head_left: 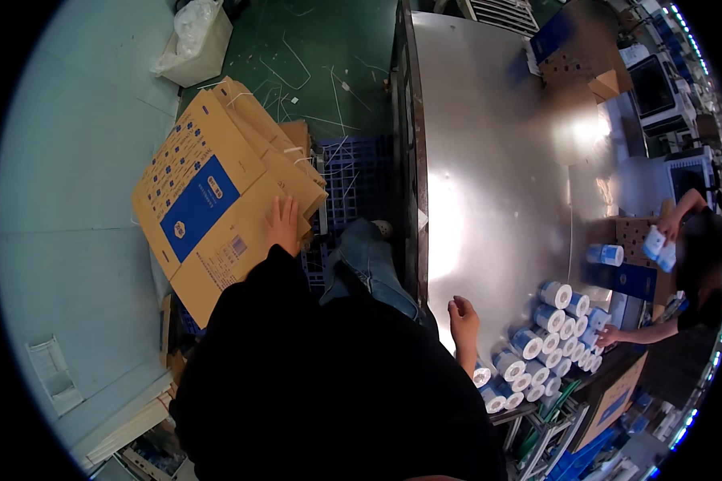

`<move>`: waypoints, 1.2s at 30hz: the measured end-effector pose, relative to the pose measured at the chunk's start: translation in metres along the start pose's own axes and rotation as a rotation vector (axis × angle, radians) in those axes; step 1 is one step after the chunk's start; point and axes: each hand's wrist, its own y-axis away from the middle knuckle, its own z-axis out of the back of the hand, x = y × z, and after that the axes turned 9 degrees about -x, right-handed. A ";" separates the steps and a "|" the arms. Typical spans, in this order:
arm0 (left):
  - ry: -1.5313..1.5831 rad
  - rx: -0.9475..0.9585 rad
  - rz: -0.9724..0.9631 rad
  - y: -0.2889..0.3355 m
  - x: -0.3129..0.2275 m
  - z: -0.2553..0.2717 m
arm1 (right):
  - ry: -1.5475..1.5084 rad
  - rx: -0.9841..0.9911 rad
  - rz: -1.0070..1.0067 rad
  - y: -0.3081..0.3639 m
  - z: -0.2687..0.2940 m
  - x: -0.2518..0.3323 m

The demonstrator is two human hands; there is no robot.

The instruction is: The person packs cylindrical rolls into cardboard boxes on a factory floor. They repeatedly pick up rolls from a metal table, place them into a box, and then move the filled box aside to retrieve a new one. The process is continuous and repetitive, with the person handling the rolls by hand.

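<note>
My left hand (283, 227) lies with its fingers spread on the top sheet of a stack of flattened cardboard cartons (253, 204). The cartons are brown with a blue panel and lean at an angle on my left. Over the near edge of the metal table (489, 160) is my right hand (464, 322), its fingers loosely bent and nothing visible in them. Beside it, a pile of paper rolls (527, 343) in white and blue wrapping is stacked on the table's near right part.
A co-worker's hand (668, 226) holds a wrapped pack above an open carton (638, 240) across the table; the other touches the pile. Another carton (569, 68) stands at the far end. A white bin (204, 56), blue plastic pallet (353, 172) and loose straps (334, 96) lie beyond the stack.
</note>
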 end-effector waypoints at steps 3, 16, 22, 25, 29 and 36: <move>0.023 -0.228 -0.061 0.013 0.018 -0.007 | 0.018 0.124 0.068 0.024 -0.002 -0.006; 0.430 -0.978 -0.820 0.056 -0.070 0.397 | -0.087 -0.497 0.500 0.000 0.104 0.106; 0.803 -0.483 -1.377 0.045 -0.101 0.436 | 0.311 -0.889 0.573 0.014 0.165 0.110; 1.239 -0.122 -1.593 -0.007 -0.114 0.447 | 0.372 -1.010 0.582 0.032 0.215 0.043; 1.364 -0.004 -1.050 -0.093 -0.162 0.421 | 0.330 -1.097 0.535 0.098 0.231 0.046; 0.383 -0.520 -1.478 -0.120 -0.310 0.313 | 0.648 -0.920 0.080 0.107 0.190 0.045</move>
